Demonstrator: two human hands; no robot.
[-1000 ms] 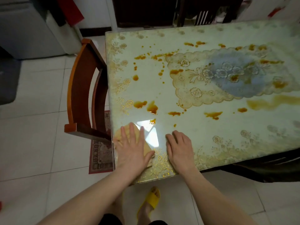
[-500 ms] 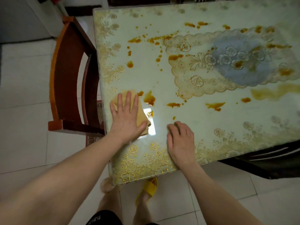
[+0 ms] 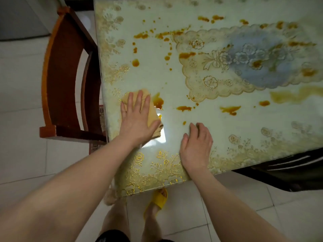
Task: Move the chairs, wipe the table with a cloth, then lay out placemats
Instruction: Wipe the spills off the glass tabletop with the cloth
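Head view. Item: cloth point(image 3: 153, 113), yellow-tan, folded into a small thick pad, its layered edges showing at the near-right corner. It lies flat on the table point(image 3: 157, 70) near the table's left edge and towards the near-left corner.

Left hand point(image 3: 138, 119): palm down on the cloth, fingers straight and spread, pressing rather than clutching.

Right hand point(image 3: 196, 147): grasping nothing, resting on the tabletop just right of the cloth with its fingers loosely bent.

Surface: glossy pale green top with gold rose borders and a blue-and-cream lace motif point(image 3: 244, 63) at centre. Amber sauce stains point(image 3: 158, 102) are scattered across it; the nearest blot touches the cloth's far-right side, and others run towards the right and far edges. A bright reflection sits between the hands.

Edges: a red-brown wooden chair point(image 3: 61, 75) stands tight against the left edge, seat tucked under. Dark furniture point(image 3: 288, 166) sits under the near-right edge. Pale floor tiles point(image 3: 26, 137) lie left of the chair. One yellow slipper point(image 3: 158, 199) shows by the near edge.
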